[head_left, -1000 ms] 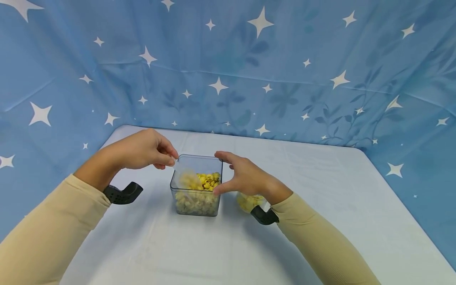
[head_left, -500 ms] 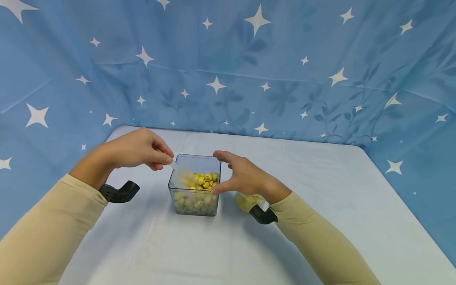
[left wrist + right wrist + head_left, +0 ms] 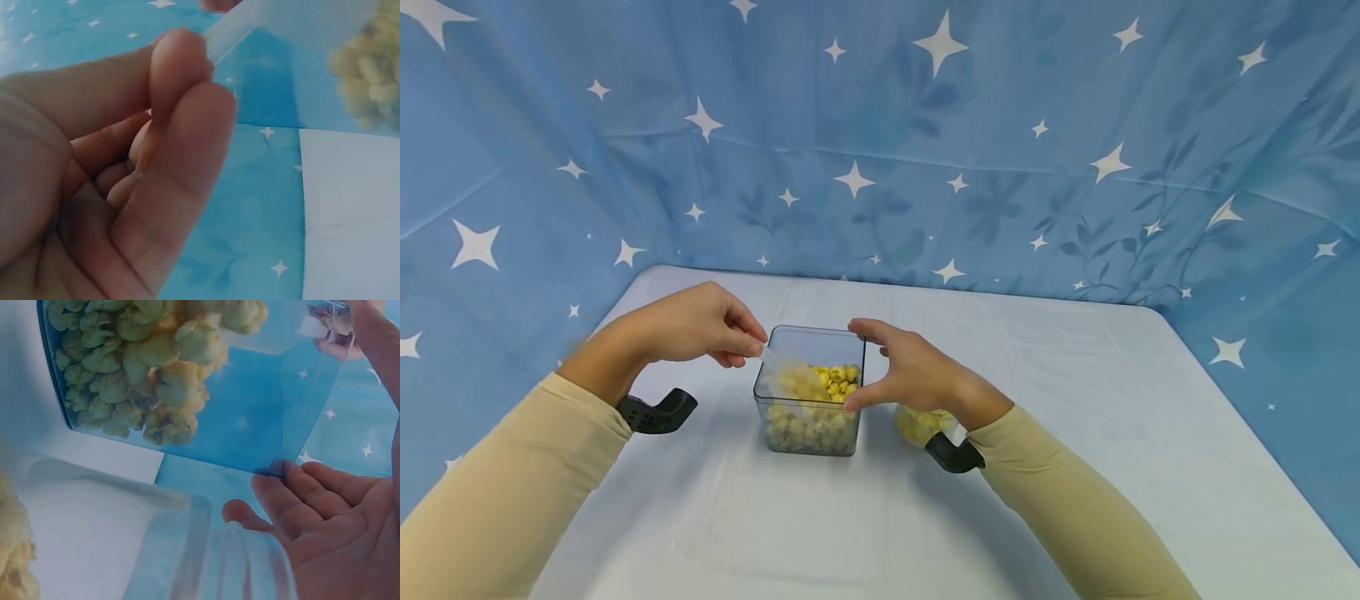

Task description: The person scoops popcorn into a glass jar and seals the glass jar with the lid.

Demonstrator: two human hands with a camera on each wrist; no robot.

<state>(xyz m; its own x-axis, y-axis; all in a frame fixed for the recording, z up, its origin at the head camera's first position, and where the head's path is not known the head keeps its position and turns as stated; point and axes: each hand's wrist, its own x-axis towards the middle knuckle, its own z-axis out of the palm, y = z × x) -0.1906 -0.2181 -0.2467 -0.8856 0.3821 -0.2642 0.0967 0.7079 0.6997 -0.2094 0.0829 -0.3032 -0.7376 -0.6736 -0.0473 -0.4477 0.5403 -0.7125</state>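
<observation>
Left hand (image 3: 691,327), slightly lower in frame than half a second ago, pinches the scoop (image 3: 772,361), likely working deeper into popcorn (image 3: 842,379). Right hand (image 3: 920,368), spread wide, grips clear box (image 3: 808,340), just left of centre frame.

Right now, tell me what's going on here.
A person's left grip pinches a translucent scoop, its lower end inside a clear square container partly filled with popcorn. Their right grip spans that container's right side. A clear jar of popcorn is beside it on the white table. Whether the scoop is loaded is unclear.
</observation>
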